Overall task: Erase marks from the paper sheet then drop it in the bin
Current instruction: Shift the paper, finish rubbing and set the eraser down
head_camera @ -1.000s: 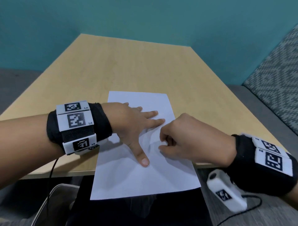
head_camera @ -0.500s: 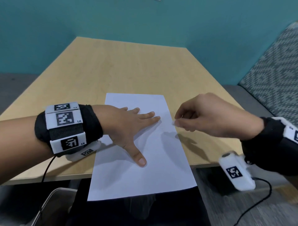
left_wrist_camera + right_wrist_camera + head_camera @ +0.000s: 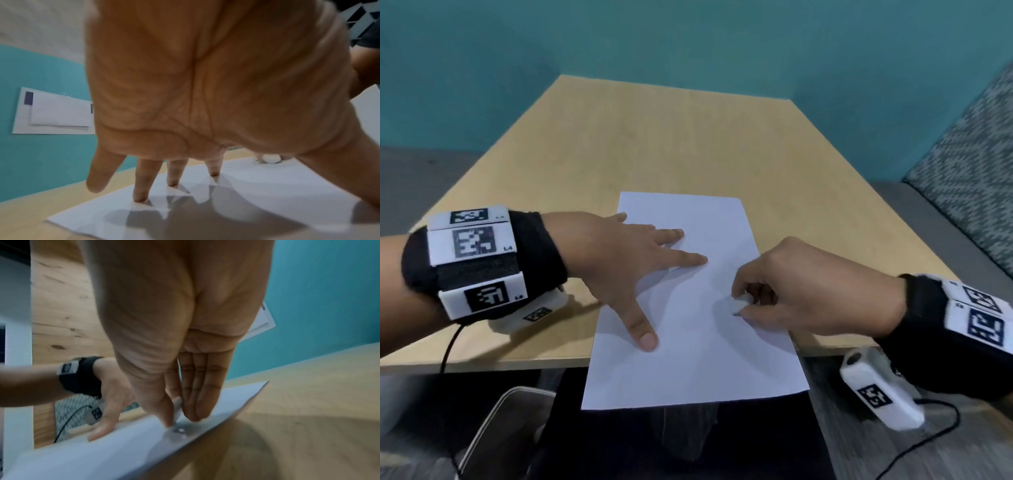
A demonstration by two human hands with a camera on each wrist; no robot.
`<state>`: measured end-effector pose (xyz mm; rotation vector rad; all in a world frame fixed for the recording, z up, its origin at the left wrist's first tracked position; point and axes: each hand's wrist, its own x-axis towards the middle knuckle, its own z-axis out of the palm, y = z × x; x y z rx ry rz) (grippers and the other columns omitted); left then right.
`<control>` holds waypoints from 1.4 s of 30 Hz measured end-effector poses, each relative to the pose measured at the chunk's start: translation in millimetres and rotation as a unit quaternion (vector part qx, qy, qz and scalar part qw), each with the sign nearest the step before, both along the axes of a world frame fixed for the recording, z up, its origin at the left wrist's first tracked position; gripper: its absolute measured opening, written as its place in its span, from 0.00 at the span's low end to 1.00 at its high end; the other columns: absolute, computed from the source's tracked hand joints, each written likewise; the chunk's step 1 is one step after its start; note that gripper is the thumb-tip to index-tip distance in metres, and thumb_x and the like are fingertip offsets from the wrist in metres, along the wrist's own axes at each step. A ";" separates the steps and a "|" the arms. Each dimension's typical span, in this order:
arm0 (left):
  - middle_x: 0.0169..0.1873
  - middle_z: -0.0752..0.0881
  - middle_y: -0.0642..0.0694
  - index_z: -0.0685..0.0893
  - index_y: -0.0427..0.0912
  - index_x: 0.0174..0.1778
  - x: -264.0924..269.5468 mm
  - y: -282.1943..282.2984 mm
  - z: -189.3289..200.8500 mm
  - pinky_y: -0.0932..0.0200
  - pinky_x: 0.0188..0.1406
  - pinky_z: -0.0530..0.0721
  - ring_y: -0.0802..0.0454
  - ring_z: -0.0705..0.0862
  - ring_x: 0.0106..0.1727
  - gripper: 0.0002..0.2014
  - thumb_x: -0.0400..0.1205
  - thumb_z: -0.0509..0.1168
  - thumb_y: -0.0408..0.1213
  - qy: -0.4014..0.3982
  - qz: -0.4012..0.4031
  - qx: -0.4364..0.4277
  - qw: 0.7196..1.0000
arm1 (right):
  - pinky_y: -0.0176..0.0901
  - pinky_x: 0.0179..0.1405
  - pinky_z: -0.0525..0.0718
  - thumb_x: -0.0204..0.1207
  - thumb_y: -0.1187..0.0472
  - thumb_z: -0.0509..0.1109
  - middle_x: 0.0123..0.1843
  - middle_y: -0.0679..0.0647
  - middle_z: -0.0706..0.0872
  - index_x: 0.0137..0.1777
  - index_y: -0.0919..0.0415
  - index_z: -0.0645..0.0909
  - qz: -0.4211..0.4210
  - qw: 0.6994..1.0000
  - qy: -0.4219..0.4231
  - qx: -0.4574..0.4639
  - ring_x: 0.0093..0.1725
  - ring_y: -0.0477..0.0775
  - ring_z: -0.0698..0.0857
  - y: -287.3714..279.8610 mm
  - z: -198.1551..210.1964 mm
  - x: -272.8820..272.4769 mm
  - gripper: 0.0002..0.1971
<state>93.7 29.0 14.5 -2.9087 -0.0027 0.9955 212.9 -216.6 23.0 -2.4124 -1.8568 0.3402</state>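
A white paper sheet (image 3: 688, 308) lies on the wooden table (image 3: 654, 144), its near end hanging over the front edge. My left hand (image 3: 640, 260) lies flat on the sheet's left half, fingers spread and straight, pressing it down; the left wrist view shows the fingertips (image 3: 141, 198) on the paper (image 3: 246, 194). My right hand (image 3: 784, 298) pinches a small white eraser (image 3: 738, 303) between thumb and fingers and holds it against the sheet's right side. In the right wrist view the eraser (image 3: 177, 408) touches the paper (image 3: 123, 447). No marks on the sheet can be made out.
A bin (image 3: 493, 435) with a pale rim stands on the floor below the table's front left. A patterned seat (image 3: 969, 161) is at the right. Teal walls (image 3: 688, 44) close in the table's far side. Cables hang from both wrist cameras.
My right hand lifted off the sheet to the right, then came back down onto its right side with the eraser. The left hand stayed flat on the paper.
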 end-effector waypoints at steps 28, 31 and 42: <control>0.89 0.23 0.63 0.21 0.88 0.77 1.7 -3.4 1.4 0.19 0.88 0.41 0.38 0.38 0.95 0.70 0.54 0.69 0.90 0.021 0.022 0.022 0.999 | 0.51 0.43 0.88 0.80 0.52 0.73 0.39 0.45 0.90 0.48 0.52 0.86 0.059 0.997 -0.037 -0.025 0.39 0.49 0.85 30.8 -1.6 -17.5 0.05; 0.89 0.23 0.63 0.21 0.89 0.76 2.6 -2.6 1.0 0.19 0.88 0.40 0.38 0.38 0.95 0.69 0.53 0.68 0.91 0.021 0.025 0.018 0.999 | 0.56 0.41 0.88 0.78 0.52 0.73 0.37 0.46 0.89 0.45 0.53 0.85 0.024 0.997 -0.058 -0.034 0.37 0.50 0.84 33.2 4.0 -10.1 0.05; 0.90 0.26 0.64 0.22 0.88 0.78 0.6 -5.0 4.7 0.18 0.87 0.39 0.42 0.40 0.96 0.69 0.54 0.69 0.90 0.016 0.026 0.019 0.999 | 0.58 0.42 0.89 0.77 0.54 0.72 0.37 0.47 0.89 0.44 0.51 0.82 0.023 0.996 -0.071 -0.041 0.39 0.54 0.84 45.5 3.5 -15.0 0.03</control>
